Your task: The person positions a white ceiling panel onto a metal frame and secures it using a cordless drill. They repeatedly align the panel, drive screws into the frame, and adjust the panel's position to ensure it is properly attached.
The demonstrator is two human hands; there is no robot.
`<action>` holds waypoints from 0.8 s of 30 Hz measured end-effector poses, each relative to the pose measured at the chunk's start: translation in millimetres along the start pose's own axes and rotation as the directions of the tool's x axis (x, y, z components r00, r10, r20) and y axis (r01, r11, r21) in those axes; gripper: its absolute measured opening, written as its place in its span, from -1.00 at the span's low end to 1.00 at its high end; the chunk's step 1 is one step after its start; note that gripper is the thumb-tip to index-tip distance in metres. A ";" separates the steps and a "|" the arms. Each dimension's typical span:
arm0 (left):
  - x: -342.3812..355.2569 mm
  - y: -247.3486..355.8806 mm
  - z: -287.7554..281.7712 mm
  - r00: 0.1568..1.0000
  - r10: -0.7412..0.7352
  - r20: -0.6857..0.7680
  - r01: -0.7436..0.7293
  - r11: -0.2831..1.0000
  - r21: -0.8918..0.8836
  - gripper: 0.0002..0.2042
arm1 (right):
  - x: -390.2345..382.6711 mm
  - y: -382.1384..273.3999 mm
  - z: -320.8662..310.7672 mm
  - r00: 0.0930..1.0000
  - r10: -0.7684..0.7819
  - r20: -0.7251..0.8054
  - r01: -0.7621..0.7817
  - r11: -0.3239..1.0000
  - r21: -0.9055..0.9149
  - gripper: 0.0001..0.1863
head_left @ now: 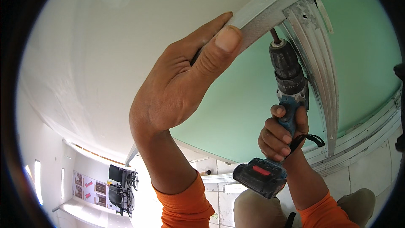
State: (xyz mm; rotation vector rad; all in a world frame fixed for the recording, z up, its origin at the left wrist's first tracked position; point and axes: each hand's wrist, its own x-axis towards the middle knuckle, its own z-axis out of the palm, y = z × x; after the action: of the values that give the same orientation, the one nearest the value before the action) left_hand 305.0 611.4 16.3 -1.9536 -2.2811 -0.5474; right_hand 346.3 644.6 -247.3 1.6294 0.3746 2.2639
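Note:
My left hand (175,82) is closed over the edge of a grey metal channel (270,14), its thumb on the near face and its fingers going behind. My right hand (278,137) grips a blue and black cordless drill (288,65) by its handle. The drill points upward, and its bit (274,36) reaches the underside of the channel beside a metal stud (316,55). Where the tip meets metal is hard to see. Below the chuck, the battery (259,177) hangs with a red patch, and a black strap (314,138) loops off the handle.
A green board (228,114) backs the frame on the near side. A large white panel (97,55) fills the upper left. Metal profiles (337,158) run along the tiled floor (365,169). Black chairs (120,185) stand in the distance at the lower left.

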 end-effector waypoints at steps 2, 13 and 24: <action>-0.8 0.1 -0.5 1.000 0.000 0.002 0.000 1.000 -0.003 -0.12 | 0.8 0.3 -0.8 1.000 0.007 0.014 -0.007 1.000 0.016 -0.43; -2.1 0.3 -3.4 1.000 0.022 -0.007 -0.022 0.999 0.024 -0.13 | 2.9 1.0 4.4 1.000 0.025 0.000 -0.025 1.000 0.013 -0.42; -5.9 3.6 -3.3 1.000 0.016 -0.013 -0.016 1.000 0.010 -0.12 | 0.6 6.4 9.2 1.000 0.019 0.012 -0.019 0.999 0.031 -0.42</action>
State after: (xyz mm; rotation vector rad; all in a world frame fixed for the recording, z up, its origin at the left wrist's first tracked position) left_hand 309.1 605.2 18.4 -1.9556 -2.2541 -0.5451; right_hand 354.2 639.3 -241.4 1.6676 0.3956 2.2725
